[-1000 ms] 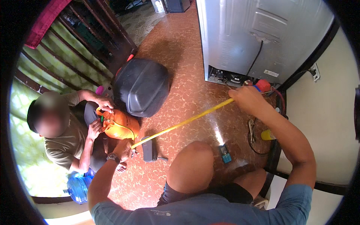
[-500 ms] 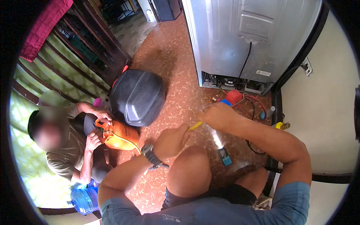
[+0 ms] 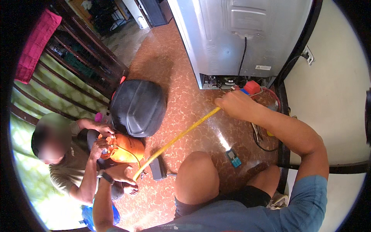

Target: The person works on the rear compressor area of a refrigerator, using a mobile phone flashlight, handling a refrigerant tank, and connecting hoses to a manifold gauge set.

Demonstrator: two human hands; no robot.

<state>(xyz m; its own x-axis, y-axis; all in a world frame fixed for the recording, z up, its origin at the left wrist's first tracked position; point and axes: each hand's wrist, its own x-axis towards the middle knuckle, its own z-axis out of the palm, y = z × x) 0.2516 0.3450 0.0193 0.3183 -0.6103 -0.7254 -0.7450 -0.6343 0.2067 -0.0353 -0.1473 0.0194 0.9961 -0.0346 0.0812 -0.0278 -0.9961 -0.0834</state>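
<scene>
A yellow hose (image 3: 178, 137) stretches taut and slanting between my two hands. My right hand (image 3: 235, 104) is closed round its upper end, just in front of the refrigerator's open base. My left hand (image 3: 120, 173) is at the lower end, low on the left, with the hose between thumb and fingers. Beside it, a person sits with both hands on the top of an orange gas cylinder (image 3: 126, 148), from which a thin yellow hose runs down. A small phone (image 3: 233, 158) with its light on lies on the floor before my knees.
A silver refrigerator (image 3: 228, 50) stands with its back toward me. Close to its base are a red block-like object (image 3: 252, 87) and cables. A black hard case (image 3: 138, 108) sits left of centre, a dark box (image 3: 157, 169) by my knee, a blue water bottle (image 3: 88, 216) at lower left.
My left hand has moved down and left, away from my right, drawing out a long stretch of hose. My right hand has shifted up and right. The dark box has come into sight.
</scene>
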